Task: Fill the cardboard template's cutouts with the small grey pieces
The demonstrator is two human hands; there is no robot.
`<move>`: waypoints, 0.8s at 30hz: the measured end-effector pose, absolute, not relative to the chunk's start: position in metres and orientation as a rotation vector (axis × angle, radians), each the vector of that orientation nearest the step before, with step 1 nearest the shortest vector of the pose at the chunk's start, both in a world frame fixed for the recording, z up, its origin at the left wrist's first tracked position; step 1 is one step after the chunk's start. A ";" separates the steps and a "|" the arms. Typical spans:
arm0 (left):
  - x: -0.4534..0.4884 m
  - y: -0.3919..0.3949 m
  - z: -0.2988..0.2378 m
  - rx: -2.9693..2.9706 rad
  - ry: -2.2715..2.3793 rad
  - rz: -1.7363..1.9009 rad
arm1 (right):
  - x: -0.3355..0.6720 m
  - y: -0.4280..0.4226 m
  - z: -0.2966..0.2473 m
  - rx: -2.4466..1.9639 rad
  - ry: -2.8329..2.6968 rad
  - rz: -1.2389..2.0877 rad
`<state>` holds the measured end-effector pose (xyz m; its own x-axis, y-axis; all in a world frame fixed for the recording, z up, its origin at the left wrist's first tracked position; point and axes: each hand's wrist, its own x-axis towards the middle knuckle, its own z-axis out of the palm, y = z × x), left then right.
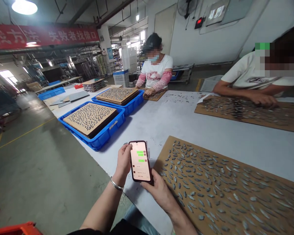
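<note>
A smartphone [140,163] in a dark case is held upright over the table's near edge, its lit screen showing a chat with green message bubbles. My left hand [124,159] grips its upper left side, thumb at the screen's top corner. At the lower right corner, my right hand [157,186] is closed around the phone, thumb along the bottom edge. A silver bangle [117,184] circles my left wrist. Just right of my right hand lies a brown cardboard sheet [170,147] covered with many small grey, leaf-shaped pieces.
Two blue trays [98,143] on the left hold stacked cardboard sheets with similar pieces. Across the white table [159,122], a masked person [156,71] works over a board. Another person's hand [263,99] rests on a board [218,112] at right. An orange bin [22,228] stands lower left.
</note>
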<state>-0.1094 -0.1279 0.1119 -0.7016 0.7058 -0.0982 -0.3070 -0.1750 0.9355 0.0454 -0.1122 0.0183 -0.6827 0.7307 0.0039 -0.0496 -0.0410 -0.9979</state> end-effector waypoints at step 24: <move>-0.101 -0.137 0.097 0.467 1.297 1.793 | 0.045 -0.110 0.029 -0.673 -1.433 1.976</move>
